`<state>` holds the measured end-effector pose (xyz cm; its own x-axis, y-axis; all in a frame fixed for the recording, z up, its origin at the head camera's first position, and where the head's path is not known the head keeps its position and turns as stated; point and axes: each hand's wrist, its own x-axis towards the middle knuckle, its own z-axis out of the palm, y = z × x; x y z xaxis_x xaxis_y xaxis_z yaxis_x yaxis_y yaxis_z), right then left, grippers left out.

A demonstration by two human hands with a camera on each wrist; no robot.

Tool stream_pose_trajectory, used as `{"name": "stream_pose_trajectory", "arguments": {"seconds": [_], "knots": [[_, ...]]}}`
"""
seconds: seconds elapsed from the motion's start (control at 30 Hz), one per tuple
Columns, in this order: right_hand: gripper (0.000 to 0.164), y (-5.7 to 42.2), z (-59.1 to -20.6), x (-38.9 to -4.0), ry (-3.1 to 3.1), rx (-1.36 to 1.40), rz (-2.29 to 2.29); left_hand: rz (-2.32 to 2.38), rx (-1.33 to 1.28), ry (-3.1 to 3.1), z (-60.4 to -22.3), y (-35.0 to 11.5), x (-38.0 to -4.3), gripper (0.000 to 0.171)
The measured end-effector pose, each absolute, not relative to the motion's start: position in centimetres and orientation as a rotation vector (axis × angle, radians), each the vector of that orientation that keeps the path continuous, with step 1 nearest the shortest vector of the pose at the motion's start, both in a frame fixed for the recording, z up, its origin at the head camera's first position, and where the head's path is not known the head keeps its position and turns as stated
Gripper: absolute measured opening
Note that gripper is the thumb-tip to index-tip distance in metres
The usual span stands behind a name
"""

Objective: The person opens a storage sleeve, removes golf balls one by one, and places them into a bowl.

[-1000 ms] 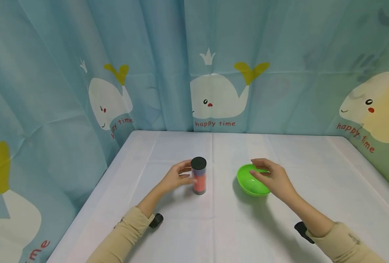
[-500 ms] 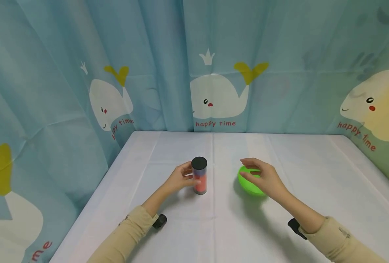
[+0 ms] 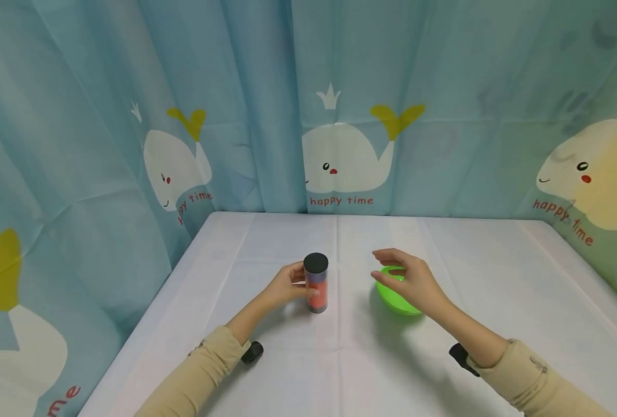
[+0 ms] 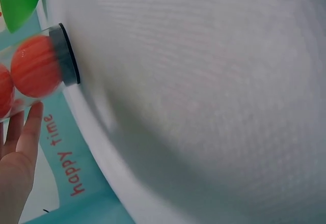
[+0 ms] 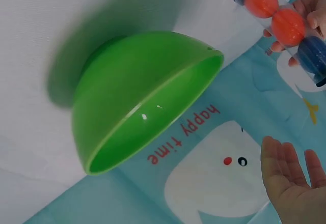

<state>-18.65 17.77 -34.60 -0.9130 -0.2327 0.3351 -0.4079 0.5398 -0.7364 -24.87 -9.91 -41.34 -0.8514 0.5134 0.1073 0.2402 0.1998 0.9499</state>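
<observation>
A clear tube (image 3: 317, 292) with dark end caps stands upright on the white table, holding two orange-red balls (image 5: 288, 27) and a blue one (image 5: 311, 54). My left hand (image 3: 282, 288) holds it from the left, thumb across the front and fingers round the far side. To the right, a green bowl (image 5: 147, 86) sits on the table, its opening facing up. Over the bowl hovers my right hand (image 3: 412, 282), fingers extended and thumb apart, with nothing in its grasp. Part of the bowl's rim is hidden behind that hand in the head view.
The table (image 3: 298, 376) has a white cloth cover with fold lines. Blue curtains (image 3: 256, 104) printed with whales hang along its back and sides. A black device (image 3: 464, 359) sits at the right wrist and another black device (image 3: 252, 352) at the left.
My right hand has moved left across the bowl. My left hand has shifted slightly right, its thumb further over the tube. Tube and bowl have stayed in place.
</observation>
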Motion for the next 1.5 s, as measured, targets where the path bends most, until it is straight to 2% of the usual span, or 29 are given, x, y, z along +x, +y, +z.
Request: {"name": "stream_pose_trajectory", "arguments": {"seconds": [0.83, 1.5], "knots": [[0.04, 16.7, -33.5, -18.7, -2.579, 0.619, 1.331, 1.636, 0.803, 2.313, -39.3, -8.6, -24.2, 0.053], [0.042, 15.3, -33.0, -19.0, -2.578, 0.7, 1.357, 1.621, 0.723, 2.5, -37.5, -7.7, -22.8, 0.056]]}}
